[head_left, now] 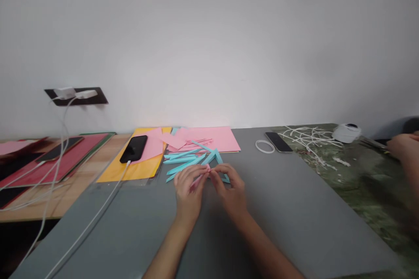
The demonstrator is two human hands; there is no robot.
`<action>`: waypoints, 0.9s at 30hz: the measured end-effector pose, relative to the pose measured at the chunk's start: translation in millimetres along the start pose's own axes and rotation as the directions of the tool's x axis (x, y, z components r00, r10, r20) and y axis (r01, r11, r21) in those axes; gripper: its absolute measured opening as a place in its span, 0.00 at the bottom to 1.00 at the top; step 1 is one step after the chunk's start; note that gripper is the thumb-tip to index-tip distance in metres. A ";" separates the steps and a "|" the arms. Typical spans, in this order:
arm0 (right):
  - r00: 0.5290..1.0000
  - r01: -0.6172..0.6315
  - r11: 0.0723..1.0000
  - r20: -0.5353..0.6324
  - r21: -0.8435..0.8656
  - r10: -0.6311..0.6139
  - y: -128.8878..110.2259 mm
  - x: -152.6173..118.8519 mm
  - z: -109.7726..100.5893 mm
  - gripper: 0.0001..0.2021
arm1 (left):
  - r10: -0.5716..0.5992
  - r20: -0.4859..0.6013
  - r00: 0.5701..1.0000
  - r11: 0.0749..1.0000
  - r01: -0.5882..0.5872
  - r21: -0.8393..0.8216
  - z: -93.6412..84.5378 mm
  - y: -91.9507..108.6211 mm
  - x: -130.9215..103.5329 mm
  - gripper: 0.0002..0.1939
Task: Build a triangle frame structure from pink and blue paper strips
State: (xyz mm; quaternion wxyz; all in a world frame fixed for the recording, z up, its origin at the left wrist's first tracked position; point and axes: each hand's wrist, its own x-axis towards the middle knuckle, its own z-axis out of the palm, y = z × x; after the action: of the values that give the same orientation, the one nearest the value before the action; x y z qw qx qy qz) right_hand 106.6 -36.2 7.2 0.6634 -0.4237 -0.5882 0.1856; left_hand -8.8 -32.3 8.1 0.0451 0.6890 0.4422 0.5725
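Over the middle of the grey table [268, 218], my left hand [190, 187] is closed on a small pink paper piece [195, 182]. My right hand [231, 187] meets it at the paper's upper end, thumb and index finger pinched on the pink paper. Just beyond both hands lie several folded light-blue paper strips [185, 165]. One angled blue shape [214, 155] stands out behind the fingers, partly hidden by them. Pink sheets [219, 137] and thin pink strips lie farther back by the wall.
A black phone [134, 148] with a white cable rests on yellow paper [144, 174] at left. At right are another phone [278, 142], a white ring [265, 146], white strings [310, 139] and a white object [346, 133]. Another person's hand [404, 146] shows at far right.
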 end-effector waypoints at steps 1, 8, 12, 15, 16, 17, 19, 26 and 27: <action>1.000 0.001 1.000 0.011 0.005 -0.001 0.2 0.2 -0.2 0.04 | 0.004 0.006 1.000 1.000 -0.004 0.023 -0.4 0.3 -0.1 0.04; 1.000 0.026 0.999 -0.006 -0.026 -0.026 0.7 -2.4 1.3 0.03 | 0.042 0.021 0.999 0.983 -0.045 0.181 -0.8 2.2 -2.8 0.05; 0.992 0.111 0.992 -0.056 -0.066 -0.115 2.2 -5.5 2.1 0.02 | 0.044 -0.001 0.999 0.994 -0.044 0.100 -0.3 4.3 -2.1 0.04; 0.988 0.151 0.987 -0.034 -0.046 -0.153 2.3 -4.3 -0.3 0.03 | -0.006 -0.004 1.000 0.999 0.006 -0.038 -0.3 2.5 0.6 0.03; 0.991 0.133 0.991 -0.020 -0.030 -0.133 2.4 -2.5 -2.0 0.03 | -0.041 0.010 0.999 0.995 0.042 -0.093 -0.4 0.9 1.8 0.03; 0.995 0.096 0.995 -0.006 -0.015 -0.096 2.8 0.1 -4.1 0.03 | -0.084 0.036 0.996 0.985 0.088 -0.148 -0.5 -0.9 2.9 0.04; 1.000 -0.012 1.000 0.029 0.012 0.012 5.3 7.4 -9.5 0.04 | -0.169 0.105 0.980 0.952 0.190 -0.239 -0.6 -4.8 5.0 0.06; 0.930 -0.158 0.978 0.353 0.136 0.101 19.8 26.6 -24.1 0.08 | -0.287 0.267 0.920 0.886 0.361 -0.292 2.3 -10.7 7.6 0.09; 0.920 -0.176 0.974 0.375 0.143 0.111 20.6 26.5 -24.0 0.08 | -0.296 0.275 0.915 0.877 0.375 -0.302 3.3 -11.1 7.4 0.10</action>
State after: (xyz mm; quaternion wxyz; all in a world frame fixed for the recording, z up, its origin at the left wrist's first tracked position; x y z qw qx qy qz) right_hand 140.6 -12.9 8.9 0.5617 -0.3646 -0.6498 0.3596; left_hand -12.6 -19.3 6.2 0.3141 0.6413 0.4393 0.5450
